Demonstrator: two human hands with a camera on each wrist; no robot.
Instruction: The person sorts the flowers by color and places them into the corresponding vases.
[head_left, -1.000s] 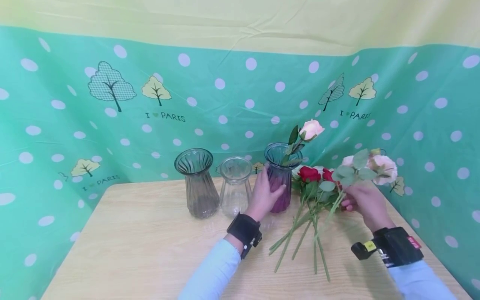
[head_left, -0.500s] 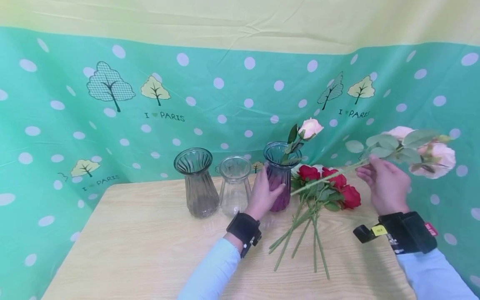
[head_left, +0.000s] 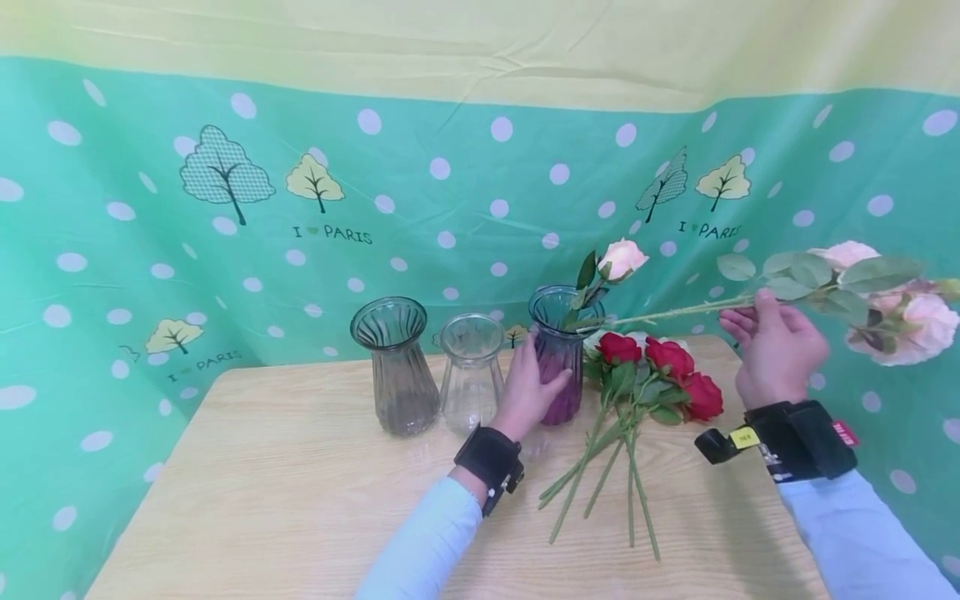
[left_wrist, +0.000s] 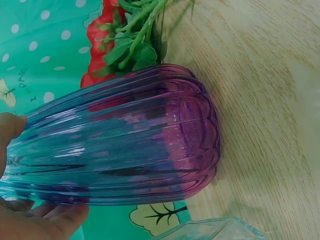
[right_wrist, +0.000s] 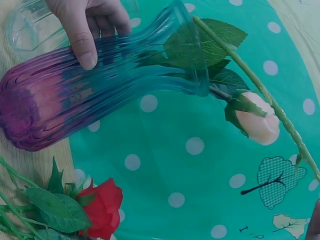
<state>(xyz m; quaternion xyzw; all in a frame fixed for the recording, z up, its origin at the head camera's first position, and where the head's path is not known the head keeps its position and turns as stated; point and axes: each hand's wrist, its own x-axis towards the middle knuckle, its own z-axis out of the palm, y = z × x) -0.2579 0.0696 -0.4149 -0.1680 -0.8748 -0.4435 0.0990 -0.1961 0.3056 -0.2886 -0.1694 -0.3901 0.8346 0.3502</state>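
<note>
My left hand [head_left: 528,387] grips a ribbed glass vase [head_left: 567,358], blue at the top and purple at the base, standing upright on the table. In the left wrist view its thumb and fingers lie on either side of the glass. A single pale pink rose [head_left: 622,260] leans out of that vase. To the right, my right hand [head_left: 780,350] pinches the long stem of a pale pink flower spray [head_left: 907,325], held nearly level with its blooms pointing right. The stem's cut end [right_wrist: 196,21] is close to the vase rim; whether it touches is unclear.
A grey glass vase [head_left: 402,375] and a clear glass vase [head_left: 471,383] stand left of the gripped one. Several red roses [head_left: 670,360] lie on the wooden table [head_left: 300,492], stems toward the front. A green dotted cloth [head_left: 442,200] hangs behind and on both sides.
My right hand has lifted the pink spray off the red roses, moved right and swung its stem end up to the vase rim. The left hand has stayed on the vase.
</note>
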